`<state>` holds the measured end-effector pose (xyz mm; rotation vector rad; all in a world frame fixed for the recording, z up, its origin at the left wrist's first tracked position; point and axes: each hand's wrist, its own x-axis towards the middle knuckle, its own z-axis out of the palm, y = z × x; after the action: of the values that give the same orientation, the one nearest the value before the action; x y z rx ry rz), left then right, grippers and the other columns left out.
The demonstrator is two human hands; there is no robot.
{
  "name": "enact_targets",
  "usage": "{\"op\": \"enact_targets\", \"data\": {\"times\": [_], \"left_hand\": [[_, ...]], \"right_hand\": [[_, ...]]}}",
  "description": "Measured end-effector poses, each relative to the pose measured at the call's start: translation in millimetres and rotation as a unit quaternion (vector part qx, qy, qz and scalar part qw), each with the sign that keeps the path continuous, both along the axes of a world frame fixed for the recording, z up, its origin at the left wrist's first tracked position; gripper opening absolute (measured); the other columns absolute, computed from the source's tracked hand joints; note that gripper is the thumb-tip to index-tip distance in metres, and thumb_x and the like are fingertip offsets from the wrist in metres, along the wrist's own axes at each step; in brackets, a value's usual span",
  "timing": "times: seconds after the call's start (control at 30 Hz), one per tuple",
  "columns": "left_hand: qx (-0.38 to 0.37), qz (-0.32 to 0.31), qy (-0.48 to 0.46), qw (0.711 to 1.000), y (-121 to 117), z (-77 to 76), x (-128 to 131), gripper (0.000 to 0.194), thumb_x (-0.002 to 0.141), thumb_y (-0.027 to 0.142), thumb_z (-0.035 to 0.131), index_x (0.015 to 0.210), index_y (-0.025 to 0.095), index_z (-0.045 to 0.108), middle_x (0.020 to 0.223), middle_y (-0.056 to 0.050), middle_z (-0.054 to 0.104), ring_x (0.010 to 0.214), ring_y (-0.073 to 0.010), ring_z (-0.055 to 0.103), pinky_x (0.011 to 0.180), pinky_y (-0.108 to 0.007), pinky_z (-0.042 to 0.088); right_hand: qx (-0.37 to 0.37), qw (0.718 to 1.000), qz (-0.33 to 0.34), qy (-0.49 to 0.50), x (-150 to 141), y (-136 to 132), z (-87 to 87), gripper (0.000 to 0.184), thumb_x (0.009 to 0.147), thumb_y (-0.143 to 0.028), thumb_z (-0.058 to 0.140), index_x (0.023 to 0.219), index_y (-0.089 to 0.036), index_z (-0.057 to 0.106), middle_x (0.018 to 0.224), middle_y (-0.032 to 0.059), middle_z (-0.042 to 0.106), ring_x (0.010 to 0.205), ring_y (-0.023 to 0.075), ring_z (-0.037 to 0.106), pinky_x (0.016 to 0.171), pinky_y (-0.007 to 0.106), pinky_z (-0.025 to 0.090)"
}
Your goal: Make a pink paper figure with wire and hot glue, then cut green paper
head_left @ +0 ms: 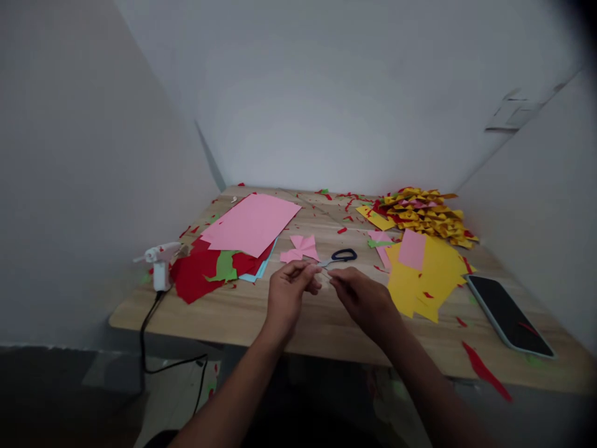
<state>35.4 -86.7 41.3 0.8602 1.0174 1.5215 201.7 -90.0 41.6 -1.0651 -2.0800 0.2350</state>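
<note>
Over the front middle of the table, my left hand (295, 283) is closed in a pinch. My right hand (355, 291) pinches too, a short gap away. Something thin and dark, like a wire or strand, seems to run between the fingertips; its kind is too small to tell. Just behind the fingers lie scissors (344, 255) with a dark blue handle, their blades partly hidden by my left hand. Beyond my left hand is a folded pink paper piece (305, 246), with a smaller pink piece (291, 256) beside it.
Pink sheets (256, 224) overlap red paper (189, 280) and a green scrap (224, 267) at left, beside a corded white glue gun (161, 264). Yellow sheets (438, 267), a phone (508, 314) and a heap of folded yellow pieces (429, 214) occupy the right. Red scraps are scattered about.
</note>
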Motion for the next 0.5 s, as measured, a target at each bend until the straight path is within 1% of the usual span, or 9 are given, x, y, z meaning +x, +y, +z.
{"op": "enact_targets", "data": {"times": [0.07, 0.13, 0.23, 0.3, 0.37, 0.43, 0.5], "left_hand": [[-0.006, 0.039, -0.002, 0.999, -3, -2.0, -8, 0.027, 0.068, 0.038, 0.083, 0.076, 0.015, 0.071, 0.077, -0.003, 0.073, 0.051, -0.0081, 0.059, 0.051, -0.02, 0.051], [-0.008, 0.07, -0.002, 0.998, -5, -6.1, -17, 0.029, 0.069, 0.04, 0.083, 0.078, 0.016, 0.07, 0.081, -0.002, 0.073, 0.051, -0.0066, 0.06, 0.052, -0.019, 0.051], [-0.006, 0.109, 0.001, 0.994, -5, -14.7, -32, 0.032, 0.067, 0.041, 0.084, 0.079, 0.016, 0.069, 0.081, -0.001, 0.072, 0.054, -0.0072, 0.062, 0.053, -0.019, 0.053], [-0.007, 0.133, -0.005, 0.991, -2, -19.6, -42, 0.034, 0.065, 0.041, 0.085, 0.08, 0.016, 0.068, 0.08, 0.0, 0.071, 0.056, -0.0087, 0.064, 0.053, -0.02, 0.054], [-0.013, 0.143, -0.017, 0.989, 3, -21.3, -52, 0.035, 0.062, 0.038, 0.087, 0.082, 0.017, 0.067, 0.078, 0.002, 0.069, 0.061, -0.0101, 0.067, 0.054, -0.02, 0.055], [-0.019, 0.148, -0.026, 0.989, 10, -19.2, -59, 0.039, 0.059, 0.035, 0.089, 0.085, 0.018, 0.067, 0.076, 0.003, 0.067, 0.062, -0.0106, 0.067, 0.056, -0.021, 0.056], [-0.02, 0.141, -0.031, 0.989, 16, -14.6, -62, 0.042, 0.057, 0.034, 0.089, 0.09, 0.018, 0.066, 0.075, 0.005, 0.066, 0.058, -0.0083, 0.065, 0.058, -0.021, 0.057]], "right_hand": [[-0.052, 0.999, -0.011, -0.013, 4, -2, 2.9, 0.019, 0.098, -0.023, 0.05, 0.105, -0.024, 0.068, 0.099, 0.0059, 0.076, 0.09, 0.0206, 0.073, 0.078, 0.032, 0.056], [-0.102, 0.994, -0.031, -0.019, 8, -3, 3.7, 0.018, 0.097, -0.024, 0.052, 0.096, -0.024, 0.07, 0.095, 0.005, 0.076, 0.087, 0.0214, 0.073, 0.077, 0.033, 0.055], [-0.157, 0.986, -0.038, -0.03, 14, -5, -1.3, 0.017, 0.095, -0.027, 0.055, 0.092, -0.023, 0.071, 0.093, 0.0049, 0.076, 0.086, 0.0219, 0.073, 0.077, 0.034, 0.054], [-0.195, 0.98, -0.026, -0.039, 18, -5, -6.9, 0.017, 0.094, -0.028, 0.056, 0.092, -0.023, 0.072, 0.092, 0.0049, 0.077, 0.083, 0.0214, 0.073, 0.075, 0.033, 0.054], [-0.236, 0.971, -0.011, -0.044, 23, -6, -11.3, 0.017, 0.092, -0.029, 0.056, 0.092, -0.023, 0.072, 0.09, 0.0049, 0.078, 0.08, 0.021, 0.072, 0.074, 0.033, 0.053], [-0.274, 0.961, 0.013, -0.047, 30, -9, -12.0, 0.016, 0.091, -0.028, 0.057, 0.091, -0.024, 0.073, 0.09, 0.0046, 0.078, 0.081, 0.021, 0.071, 0.073, 0.033, 0.053], [-0.329, 0.942, 0.055, -0.049, 37, -15, -8.7, 0.014, 0.09, -0.026, 0.058, 0.089, -0.025, 0.072, 0.087, 0.0028, 0.076, 0.076, 0.0192, 0.07, 0.069, 0.03, 0.052]]}}
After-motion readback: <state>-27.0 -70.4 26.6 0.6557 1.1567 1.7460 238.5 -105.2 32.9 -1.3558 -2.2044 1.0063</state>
